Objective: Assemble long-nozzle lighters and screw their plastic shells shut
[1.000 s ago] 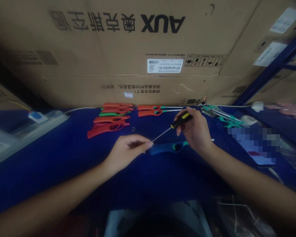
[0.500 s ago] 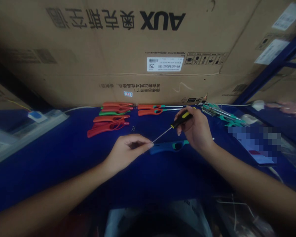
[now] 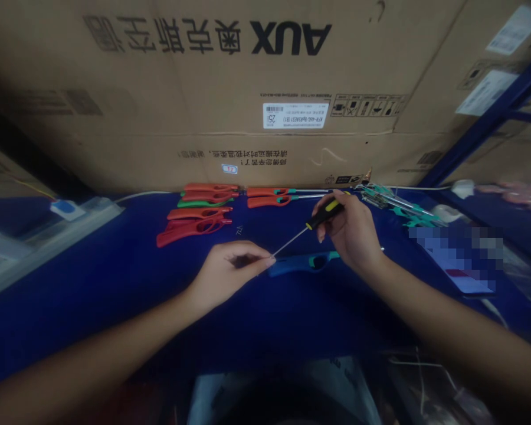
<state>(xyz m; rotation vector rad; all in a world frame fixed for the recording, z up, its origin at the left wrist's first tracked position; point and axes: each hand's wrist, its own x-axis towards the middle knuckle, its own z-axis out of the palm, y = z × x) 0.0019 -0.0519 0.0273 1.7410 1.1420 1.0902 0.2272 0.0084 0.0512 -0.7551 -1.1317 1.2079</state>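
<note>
Above the desk (image 3: pixel 301 319), the right hand (image 3: pixel 353 231) clamps a screwdriver (image 3: pixel 315 222); the left hand (image 3: pixel 228 271) pinches its hidden tip, desk extending between cropped forearms (image 3: pixel 446 301).

**Background slips a little upward in view**

Shows the big black lettering (image 3: pixel 292 38) on the carton (image 3: pixel 181 118) slightly nearer the top edge than a second ago. Carries the white printed label (image 3: pixel 296 115) up with it, by less. Raises the upper right sticker (image 3: pixel 515 29) and the lower right sticker (image 3: pixel 487 93) too, and sets both a trace farther right. Matches a slight shift of the whole view. Differs from half a second ago by barely a trace. Too slight to tell: any movement of the screwdriver (image 3: pixel 325 213), left hand (image 3: pixel 223 268) or right hand (image 3: pixel 351 233).
</note>
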